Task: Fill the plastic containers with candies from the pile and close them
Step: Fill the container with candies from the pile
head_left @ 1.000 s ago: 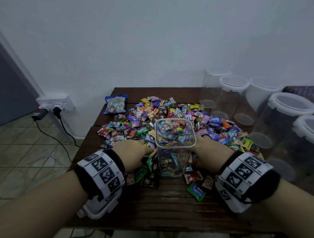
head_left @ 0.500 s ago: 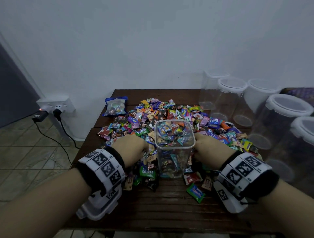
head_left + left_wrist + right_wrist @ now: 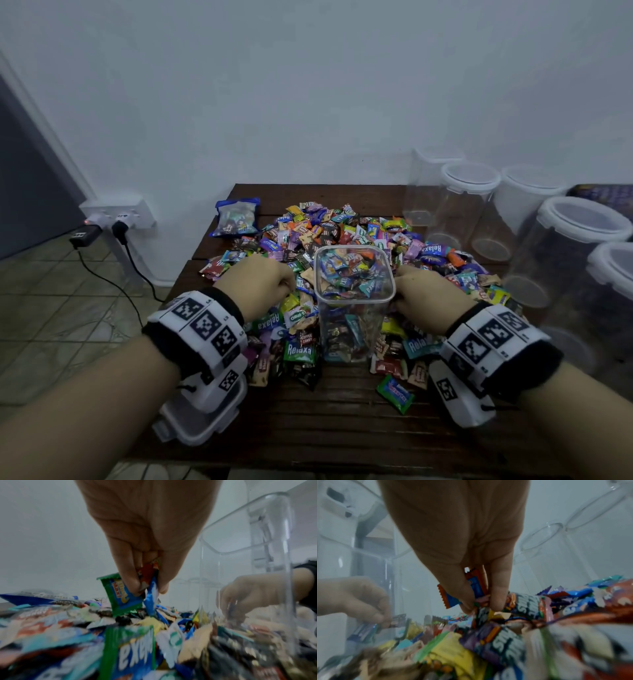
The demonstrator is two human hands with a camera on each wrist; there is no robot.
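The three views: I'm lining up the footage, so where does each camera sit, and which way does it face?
Head: worn on the head, looks down at the table; both forearms, left hand and right hand show.
Left wrist: looks along the left hand pinching candies.
Right wrist: looks along the right hand pinching an orange candy.
Shared: all three show the clear container and candy pile; each wrist view shows the other hand through the container.

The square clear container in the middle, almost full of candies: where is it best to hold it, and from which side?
Probably by two opposite flat walls of the container, below the rim, a grip coming from left and right. Its top is open and heaped, and candies crowd its base, so the mid-height walls are freest.
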